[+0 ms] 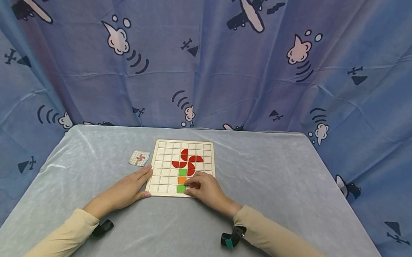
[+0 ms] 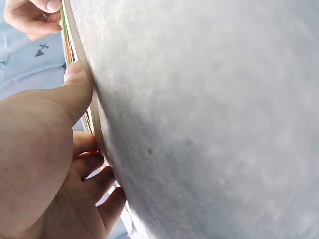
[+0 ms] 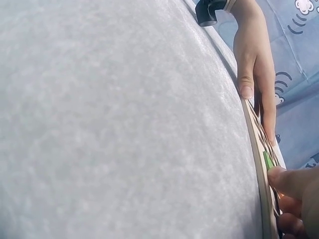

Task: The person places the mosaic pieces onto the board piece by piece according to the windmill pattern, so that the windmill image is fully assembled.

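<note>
A wooden grid board (image 1: 165, 173) lies on the table. Red quarter-circle pieces (image 1: 180, 164) form a pinwheel on it. Below them runs a column of an upper green square (image 1: 182, 172), an orange square (image 1: 181, 180) and a lower green square tile (image 1: 181, 189). With bent fingers, my right hand (image 1: 207, 189) pinches the lower green tile at its right side; the fingertips partly cover that edge. My left hand (image 1: 126, 190) rests along the board's left edge, fingers extended and thumb (image 2: 75, 74) at the front corner.
Left of the board, beyond my left fingertips, lies a small pattern card (image 1: 139, 158) showing a similar pinwheel. A grey velvety cloth (image 1: 277, 181) covers the table. Behind it hangs a blue curtain (image 1: 210, 73) printed with airplanes. Each wrist wears a black camera (image 1: 232, 238).
</note>
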Motion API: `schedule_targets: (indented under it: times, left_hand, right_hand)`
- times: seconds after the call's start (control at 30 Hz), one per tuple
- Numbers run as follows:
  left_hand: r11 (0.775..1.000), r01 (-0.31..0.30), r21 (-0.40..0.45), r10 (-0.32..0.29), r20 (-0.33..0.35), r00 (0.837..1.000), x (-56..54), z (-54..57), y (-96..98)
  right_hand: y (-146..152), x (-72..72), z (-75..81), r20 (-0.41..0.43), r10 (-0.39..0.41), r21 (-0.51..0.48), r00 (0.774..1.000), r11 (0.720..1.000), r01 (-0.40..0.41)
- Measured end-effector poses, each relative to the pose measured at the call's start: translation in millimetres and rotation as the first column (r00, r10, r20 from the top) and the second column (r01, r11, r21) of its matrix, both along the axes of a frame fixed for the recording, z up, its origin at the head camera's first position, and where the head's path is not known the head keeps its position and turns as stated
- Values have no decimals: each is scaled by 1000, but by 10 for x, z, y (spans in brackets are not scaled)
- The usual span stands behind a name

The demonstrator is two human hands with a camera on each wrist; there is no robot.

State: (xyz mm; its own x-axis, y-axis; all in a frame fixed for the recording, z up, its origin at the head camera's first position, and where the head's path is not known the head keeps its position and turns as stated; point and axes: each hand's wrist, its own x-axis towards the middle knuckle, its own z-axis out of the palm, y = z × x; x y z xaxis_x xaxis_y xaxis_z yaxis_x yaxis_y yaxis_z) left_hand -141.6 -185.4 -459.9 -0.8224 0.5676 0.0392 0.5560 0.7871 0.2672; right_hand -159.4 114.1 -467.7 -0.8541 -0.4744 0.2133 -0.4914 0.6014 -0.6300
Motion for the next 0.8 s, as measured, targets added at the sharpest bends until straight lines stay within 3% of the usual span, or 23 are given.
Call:
schedule_targets:
  times: [0.23,0.43,0.57,0.8]
  left_hand:
    - [999,-11,35,9,34,999,-1,5,-7]
    - [980,-63,189,34,151,988,-2,6,-25]
    - [961,-90,263,49,161,986,-36,2,-30]
    - [948,-143,284,94,180,979,-97,-17,-92]
  right_hand:
    - [96,-50,21,-14,-38,-91,999,995,36]
    - [366,-150,82,64,-215,-181,974,958,224]
    - [591,-234,103,88,-293,-198,952,931,305]
    - [915,-352,32,98,-263,-156,960,949,275]
